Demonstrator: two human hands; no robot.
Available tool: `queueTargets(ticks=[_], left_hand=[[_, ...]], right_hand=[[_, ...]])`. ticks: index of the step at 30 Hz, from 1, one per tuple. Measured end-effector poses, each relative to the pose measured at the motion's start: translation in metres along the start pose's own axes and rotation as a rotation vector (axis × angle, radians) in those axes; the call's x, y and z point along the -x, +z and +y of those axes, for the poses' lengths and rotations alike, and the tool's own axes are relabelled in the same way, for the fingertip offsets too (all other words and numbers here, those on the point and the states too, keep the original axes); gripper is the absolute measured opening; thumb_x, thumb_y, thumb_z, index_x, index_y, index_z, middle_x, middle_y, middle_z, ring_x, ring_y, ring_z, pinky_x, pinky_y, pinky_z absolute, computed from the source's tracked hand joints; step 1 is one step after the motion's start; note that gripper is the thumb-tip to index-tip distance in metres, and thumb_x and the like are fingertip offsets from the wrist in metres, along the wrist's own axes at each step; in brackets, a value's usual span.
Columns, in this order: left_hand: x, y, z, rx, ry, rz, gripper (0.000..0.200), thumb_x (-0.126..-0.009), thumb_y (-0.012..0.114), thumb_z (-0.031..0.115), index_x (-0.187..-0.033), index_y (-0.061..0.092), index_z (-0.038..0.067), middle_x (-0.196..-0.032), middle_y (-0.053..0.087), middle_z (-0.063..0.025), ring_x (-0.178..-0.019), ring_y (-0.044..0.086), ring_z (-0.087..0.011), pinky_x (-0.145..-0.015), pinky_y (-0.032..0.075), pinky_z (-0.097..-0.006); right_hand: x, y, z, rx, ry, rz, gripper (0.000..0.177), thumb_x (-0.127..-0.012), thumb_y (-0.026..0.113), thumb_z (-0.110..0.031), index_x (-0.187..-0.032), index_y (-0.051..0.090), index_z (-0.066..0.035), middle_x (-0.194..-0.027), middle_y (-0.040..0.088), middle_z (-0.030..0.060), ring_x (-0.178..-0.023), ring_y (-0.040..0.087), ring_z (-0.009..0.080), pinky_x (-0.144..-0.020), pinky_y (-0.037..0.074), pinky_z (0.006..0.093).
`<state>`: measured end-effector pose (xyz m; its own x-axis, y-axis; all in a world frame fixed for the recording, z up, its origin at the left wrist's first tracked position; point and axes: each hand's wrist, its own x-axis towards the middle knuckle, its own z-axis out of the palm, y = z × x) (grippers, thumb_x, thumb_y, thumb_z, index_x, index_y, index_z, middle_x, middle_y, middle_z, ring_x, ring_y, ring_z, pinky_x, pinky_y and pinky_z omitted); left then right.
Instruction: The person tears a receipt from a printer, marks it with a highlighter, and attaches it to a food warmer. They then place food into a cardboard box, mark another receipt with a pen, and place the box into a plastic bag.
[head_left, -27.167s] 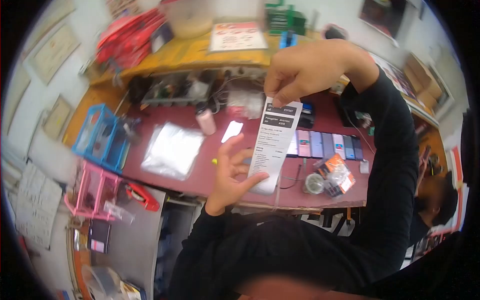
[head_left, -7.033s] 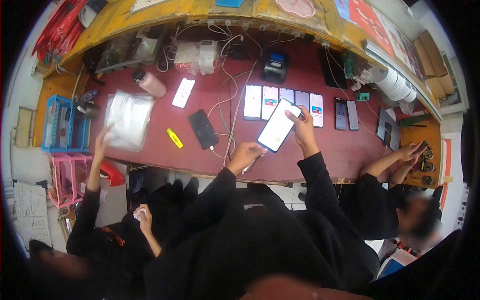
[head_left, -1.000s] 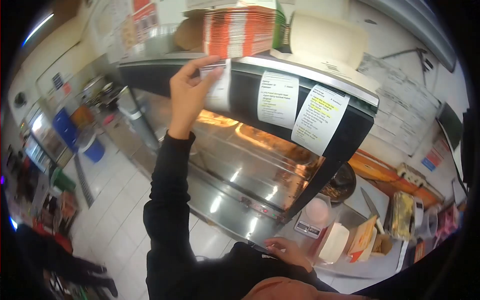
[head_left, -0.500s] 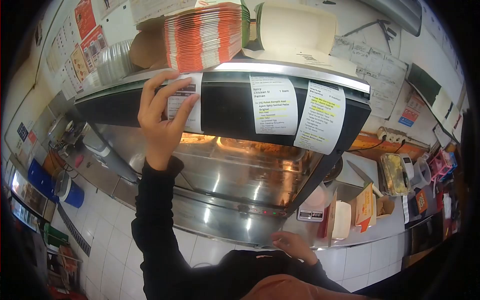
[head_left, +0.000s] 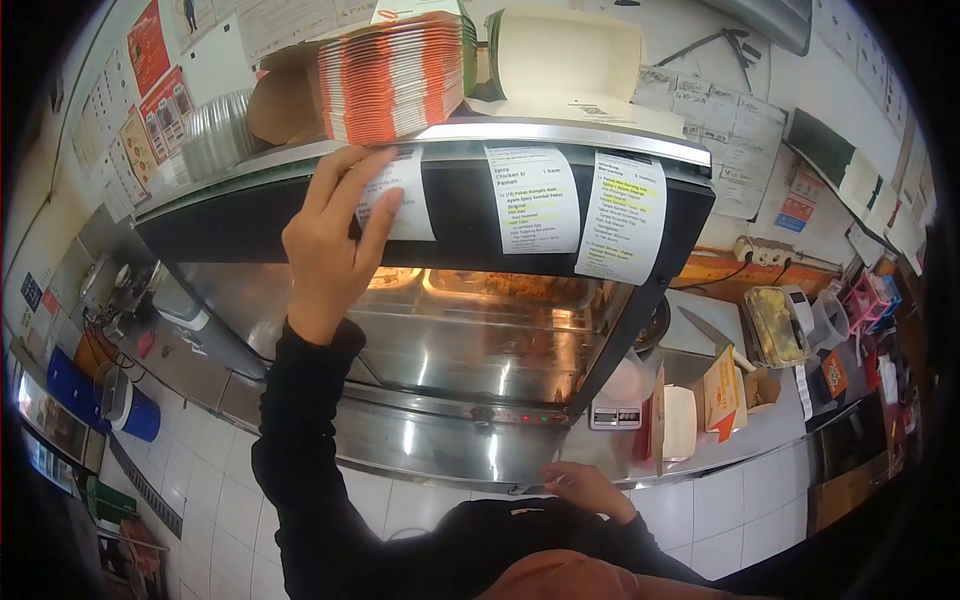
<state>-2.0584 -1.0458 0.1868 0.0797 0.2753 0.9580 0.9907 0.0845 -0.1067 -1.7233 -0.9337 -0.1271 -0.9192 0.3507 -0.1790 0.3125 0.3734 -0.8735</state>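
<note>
My left hand is raised and presses flat on a white order slip against the black top edge of a steel warming cabinet. Its fingers are spread over the slip's left half. Two more printed slips hang to the right on the same edge: one in the middle and a longer one with yellow highlights. My right hand rests low at the cabinet's front rim, fingers loosely curled, holding nothing I can see.
A stack of orange-and-white folded boxes and a cream box sit on the cabinet top. A small scale, food cartons and a knife lie on the counter to the right. White floor tiles and a blue bin lie lower left.
My left hand has slid slightly right along the cabinet edge and now flattens the slip against it. The view has shifted a little; my right hand stays at the front rim.
</note>
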Motion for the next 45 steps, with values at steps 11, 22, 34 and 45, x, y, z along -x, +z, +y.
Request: queueTargets(ticks=[11,22,34,45], left_hand=[[-0.006,0.019,0.026,-0.066,0.054,0.028,0.026,-0.087,0.064,0.020,-0.110,0.064,0.007,-0.106,0.064,-0.0090,-0.061,0.063,-0.0221,-0.055,0.049,-0.0287],[-0.003,0.025,0.029,-0.019,0.024,-0.008,0.033,-0.089,0.062,0.020,-0.119,0.062,0.006,-0.113,0.059,-0.0107,-0.079,0.066,-0.0242,-0.062,0.052,-0.0295],[0.103,0.033,0.039,0.151,0.153,0.409,0.030,-0.084,0.060,0.021,-0.110,0.060,0.006,-0.116,0.051,-0.0150,-0.086,0.050,-0.0212,-0.070,0.043,-0.0280],[0.316,0.080,0.186,0.841,-0.717,-0.090,0.018,-0.088,0.060,0.007,-0.105,0.058,0.002,-0.103,0.051,-0.0125,-0.065,0.047,-0.0097,-0.056,0.041,-0.0217]], right_hand=[[0.015,0.010,0.011,0.022,-0.060,-0.007,0.037,-0.091,0.066,-0.027,-0.124,0.060,-0.011,-0.100,0.070,0.0108,-0.084,0.068,0.0237,-0.080,0.052,0.0357],[0.024,0.012,0.010,-0.031,0.036,-0.047,0.039,-0.091,0.065,-0.026,-0.124,0.059,-0.008,-0.105,0.069,0.0112,-0.089,0.067,0.0221,-0.080,0.053,0.0344],[0.030,0.022,0.015,-0.011,-0.009,0.024,0.038,-0.090,0.065,-0.028,-0.125,0.060,-0.013,-0.099,0.070,0.0093,-0.081,0.067,0.0243,-0.077,0.053,0.0352],[0.034,0.018,0.023,0.117,0.113,0.067,0.039,-0.089,0.065,-0.029,-0.123,0.060,-0.011,-0.103,0.068,0.0143,-0.090,0.066,0.0306,-0.081,0.051,0.0387]])
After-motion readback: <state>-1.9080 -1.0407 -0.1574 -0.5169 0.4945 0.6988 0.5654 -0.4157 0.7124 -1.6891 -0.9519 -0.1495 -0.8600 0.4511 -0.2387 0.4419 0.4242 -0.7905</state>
